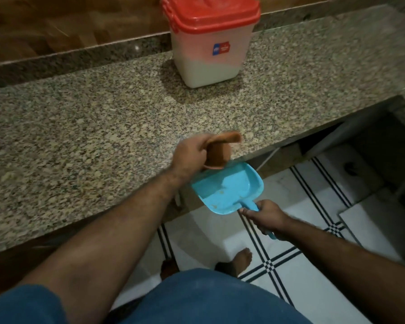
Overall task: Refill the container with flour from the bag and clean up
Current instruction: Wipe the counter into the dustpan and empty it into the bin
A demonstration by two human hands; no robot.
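Now my left hand (192,153) grips a brown brush (220,152) at the counter's (80,136) front edge; my right hand (268,217) holds the dustpan (227,188) handle. If the pan dips below that edge, flour could miss onto the floor (290,265).

On my granite counter (80,136): one flour container (208,50), white-bodied, with one red lid (211,12) and one small label (221,48). One blue dustpan (227,190), at the counter's edge. One brown brush (220,153), blurred. My hands, two: one left hand (192,155) on the brush, one right hand (269,218) on the dustpan handle. One bare foot (241,260) on the tiled floor (290,265).
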